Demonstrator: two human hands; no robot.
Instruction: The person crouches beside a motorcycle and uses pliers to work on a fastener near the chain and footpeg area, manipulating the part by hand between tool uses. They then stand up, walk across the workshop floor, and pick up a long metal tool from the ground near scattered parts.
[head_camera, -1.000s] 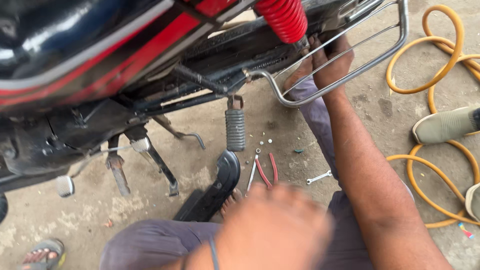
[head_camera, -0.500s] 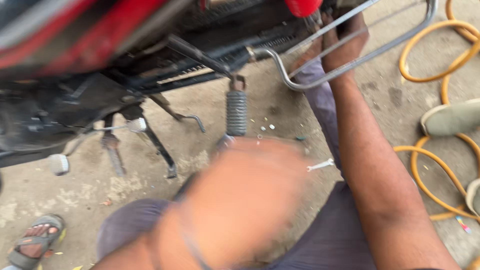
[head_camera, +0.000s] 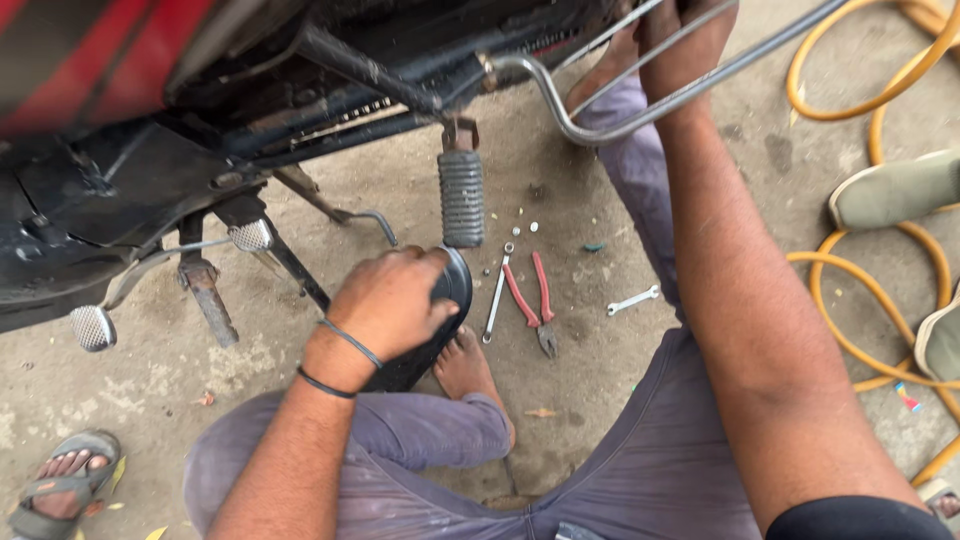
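My left hand rests on a black curved cover part that lies on the concrete floor below the motorcycle; its fingers close over the part's upper end. My right hand grips the chrome side rail of the red and black motorcycle at the top of the view. A ribbed black footpeg hangs just above my left hand. Red-handled pliers, a long spanner and a small spanner lie on the floor to the right of the cover.
Small screws are scattered near the footpeg. A yellow hose coils at the right beside a grey shoe. Another person's sandalled foot shows at the bottom left. The brake pedal and stand hang left.
My left hand was raised and blurred close to the camera; it has dropped onto the black cover on the floor. The view has shifted slightly; my right hand stays on the rail.
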